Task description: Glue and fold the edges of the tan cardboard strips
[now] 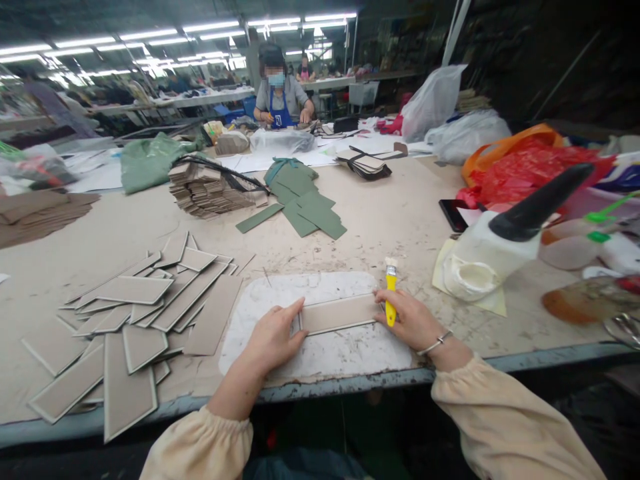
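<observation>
at the far left of the beige-covered worktable (pixel 390 207), a stack of flat brown pieces (pixel 45 217) lay at the edge of the view. next came a loose heap of flat beige panels with pale borders (pixel 130 377), overlapping at many angles; its nearest pieces reached the front edge. behind it rested a crumpled green plastic sheet (pixel 150 162) and, beside this, a brown stack of many thin layers (pixel 205 189). the left hand (pixel 276 331), thumb and forefinger curved apart, held the left end of a long, narrow beige panel with a pale border (pixel 340 315). this panel lay over a white, round-cornered slab (pixel 245 320), near the table's front edge. farther back were a person in a blue apron (pixel 280 110) and, nearer, a fan of flat green pieces (pixel 310 200). the right hand (pixel 407 317) held the panel's right end and, between its fingers, a flat brush with a yellow handle (pixel 391 287), bristles pointing away from the wearer. a thin silvery bracelet (pixel 435 343) circled the right wrist. farther right stood a white plastic container with a long black tapered end (pixel 513 247), tilted on a pale yellow sheet (pixel 493 305). a crumpled red plastic bag (pixel 540 173) lay behind it.
</observation>
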